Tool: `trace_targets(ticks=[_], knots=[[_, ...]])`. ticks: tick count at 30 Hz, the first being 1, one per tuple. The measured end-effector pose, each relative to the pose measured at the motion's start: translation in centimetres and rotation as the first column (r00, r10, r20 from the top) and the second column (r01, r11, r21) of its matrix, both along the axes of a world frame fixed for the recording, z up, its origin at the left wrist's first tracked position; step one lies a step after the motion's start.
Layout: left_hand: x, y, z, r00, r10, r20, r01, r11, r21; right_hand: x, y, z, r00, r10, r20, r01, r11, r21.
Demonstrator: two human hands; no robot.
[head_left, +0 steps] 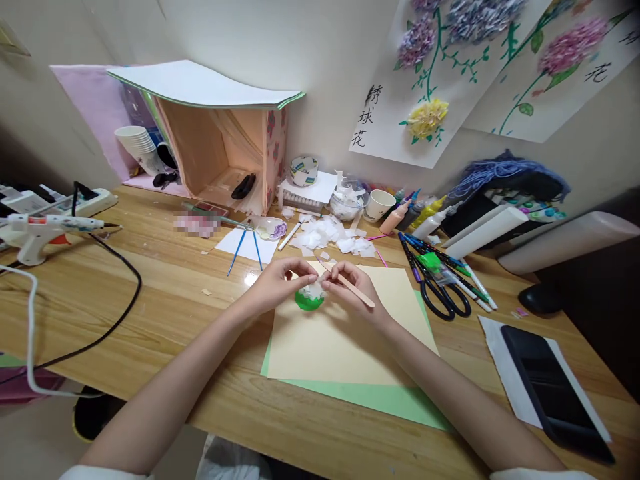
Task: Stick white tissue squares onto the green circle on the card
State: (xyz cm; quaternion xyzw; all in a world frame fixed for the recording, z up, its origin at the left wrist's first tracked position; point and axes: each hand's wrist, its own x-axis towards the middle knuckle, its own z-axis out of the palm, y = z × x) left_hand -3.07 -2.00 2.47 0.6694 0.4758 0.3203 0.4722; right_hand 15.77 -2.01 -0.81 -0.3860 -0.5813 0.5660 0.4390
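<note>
My left hand (280,283) is closed, its thumb and fingers at the edge of a small round green piece (309,303) with white paper scraps (314,289) on its top. My right hand (357,290) is closed around a flat wooden craft stick (359,293), which slants across its fingers. Its fingertips touch the white scraps from the right. Whether they also pinch a scrap is too small to tell. Both hands are above a cream paper sheet (360,347), which lies over a green sheet (370,397) on the wooden table.
Torn white paper (325,233) lies heaped behind the hands. Black-handled scissors (443,300) and several pens are at the right, beyond a phone-like black slab (555,387). A glue gun (50,230) with trailing cables stands left. A box (220,133) is at the back.
</note>
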Motion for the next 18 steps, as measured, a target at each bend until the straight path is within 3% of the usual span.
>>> trace_targets(ticks=[4, 6, 9, 12, 18], knots=[[-1.8, 0.7, 0.1, 0.995, -0.095, 0.04, 0.1, 0.985, -0.141, -0.4, -0.5, -0.1, 0.997, -0.078, -0.001, 0.078, 0.994, 0.076], [-2.7, 1.0, -0.1, 0.987, -0.16, -0.013, 0.154, 0.967, -0.203, -0.6, -1.0, -0.4, 0.994, -0.108, 0.007, 0.106, 0.984, 0.143], [-3.4, 1.3, -0.8, 0.976, -0.158, -0.15, 0.125, 0.971, -0.205, -0.5, -2.1, -1.4, 0.988, -0.13, 0.087, 0.101, 0.954, 0.282], [-3.3, 1.4, -1.6, 0.97, -0.102, -0.219, 0.07, 0.986, -0.151, -0.3, -3.0, -2.2, 0.964, -0.117, 0.241, 0.001, 0.901, 0.433], [-3.0, 1.4, -2.4, 0.956, -0.078, -0.283, 0.064, 0.996, -0.055, -0.7, -2.9, -2.2, 0.88, -0.109, 0.463, -0.241, 0.737, 0.631]])
